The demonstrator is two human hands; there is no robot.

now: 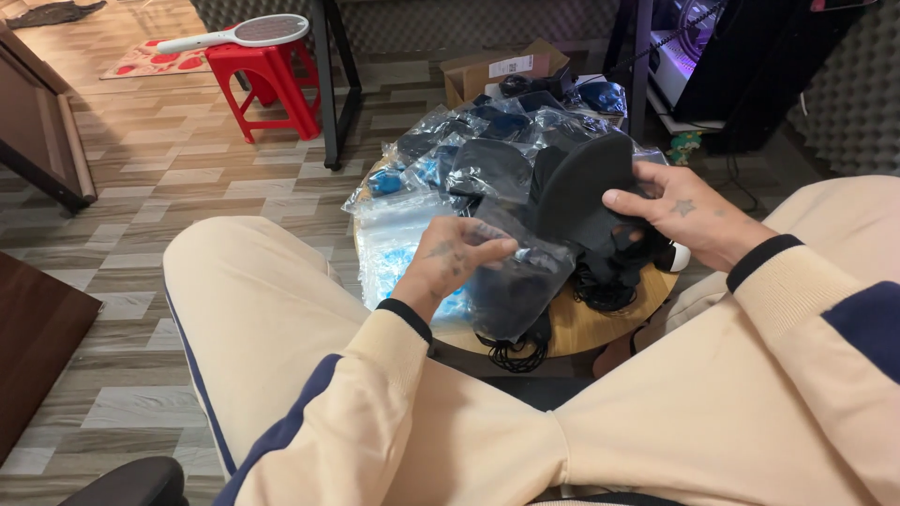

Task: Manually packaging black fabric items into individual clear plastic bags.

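Item, left hand [448, 265]: my grip is pinched together on a clear plastic bag [518, 281] with a black mask inside, held just above the near edge of the round wooden counter [600, 328].

Item, right hand [682, 218]: my grip is clamped on a stack of black masks [583, 192], thumb on the near face, fingers behind; the stack stands tilted over the counter's middle.

Item, counter: heaped with bagged masks [473, 159], dark and blue, and a sheaf of empty clear bags [398, 239] at its left side. Loose black ear loops [514, 354] hang over the near rim.

Item, floor: red stool [265, 80] carrying a white racket-shaped swatter [246, 33]; cardboard box [497, 70] behind the counter.
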